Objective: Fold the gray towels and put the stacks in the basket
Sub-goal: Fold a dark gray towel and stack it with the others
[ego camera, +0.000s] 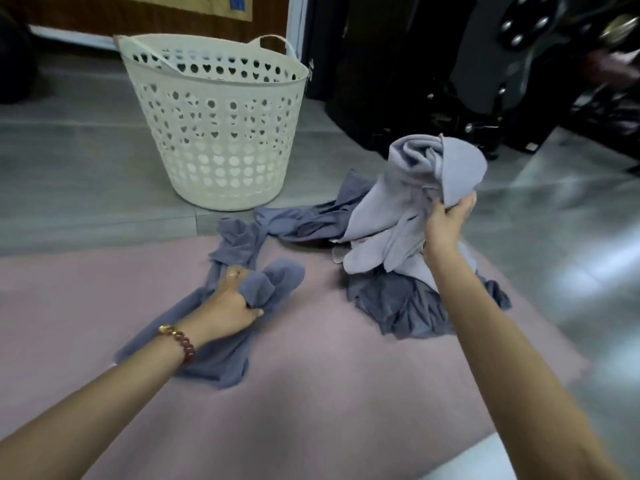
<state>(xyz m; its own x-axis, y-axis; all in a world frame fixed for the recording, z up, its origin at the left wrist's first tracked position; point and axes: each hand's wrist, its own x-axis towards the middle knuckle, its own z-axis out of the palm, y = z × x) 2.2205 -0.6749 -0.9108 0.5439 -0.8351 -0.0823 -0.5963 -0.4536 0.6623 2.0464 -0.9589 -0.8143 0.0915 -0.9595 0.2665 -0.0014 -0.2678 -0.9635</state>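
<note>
Two hands [232, 301] [446, 221] on gray towels [391, 209] (crumpled)

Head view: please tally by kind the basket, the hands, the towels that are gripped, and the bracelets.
White basket: 1
Hands: 2 (left hand, right hand)
Gripped towels: 2 (dark gray towel, light gray towel)
Bead bracelet: 1
Total: 6
The heaped towels cannot be counted.

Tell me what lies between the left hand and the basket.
The far end of the dark towel that the left hand grips, then a thin strip of gray floor before the basket. The head view shows it.
</note>
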